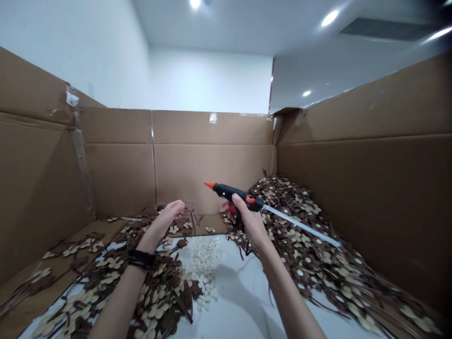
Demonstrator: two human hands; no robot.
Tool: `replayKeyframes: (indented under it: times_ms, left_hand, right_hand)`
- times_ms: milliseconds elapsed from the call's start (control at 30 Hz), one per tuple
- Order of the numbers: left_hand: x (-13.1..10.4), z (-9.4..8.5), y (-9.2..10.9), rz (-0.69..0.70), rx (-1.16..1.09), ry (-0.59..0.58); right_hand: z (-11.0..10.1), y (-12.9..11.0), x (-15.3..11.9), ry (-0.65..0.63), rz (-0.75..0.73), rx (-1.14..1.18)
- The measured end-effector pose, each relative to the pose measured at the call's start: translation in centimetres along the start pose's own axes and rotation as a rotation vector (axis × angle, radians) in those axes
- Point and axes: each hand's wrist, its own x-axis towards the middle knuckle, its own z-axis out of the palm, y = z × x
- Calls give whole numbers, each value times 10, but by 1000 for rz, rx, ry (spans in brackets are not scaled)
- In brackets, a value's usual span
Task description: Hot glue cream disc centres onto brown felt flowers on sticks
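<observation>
In my right hand (249,219) is a black and orange hot glue gun (229,192), fingers wrapped round its grip. Its orange nozzle points left and slightly up, and a long translucent glue stick (303,226) sticks out of the back. My left hand (173,210), with a black band at the wrist, pinches a brown flower with dangling strips (192,211). The nozzle is up and to the right of that flower, apart from it. Below and between my hands lies a patch of small white discs (201,263) on a white board (243,292).
Loose brown and cream flowers (155,296) with strips are heaped at the left. A taller pile of flowers, many with white dots (307,259), fills the right side. Cardboard walls (212,165) enclose the left, back and right. A dark cord (249,252) hangs below the glue gun.
</observation>
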Motion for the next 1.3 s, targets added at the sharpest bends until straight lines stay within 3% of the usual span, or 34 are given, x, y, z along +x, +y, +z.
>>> replayKeyframes:
  times_ms: [200,433,867,1033,1100,1233,1300]
  left_hand:
    - [-39,-7,76,104,-183,-93]
    - [-73,-13,113,122,-130,-184]
    - [-83,-14,120,116,-110,-187]
    - [-76,-15,114,142,-63,-125]
    - [-72,-14,111,128,-54,-150]
    - [-65,-8,103,104,-43,-236]
    - [-60,-4,98,116,-39,-276]
  right_hand:
    - [0,-10,-9,-34,-28,-131]
    - [-1,-18,-14,-54,-9,-177]
    - [-2,-33,-21,18,-28,-248]
    - [-2,-37,-20,89,-182,-503]
    - [3,-34,-18,114,-160,-447]
    - [15,-23,-14,-97,111,-35]
    - [18,-17,-13,-202,167,71]
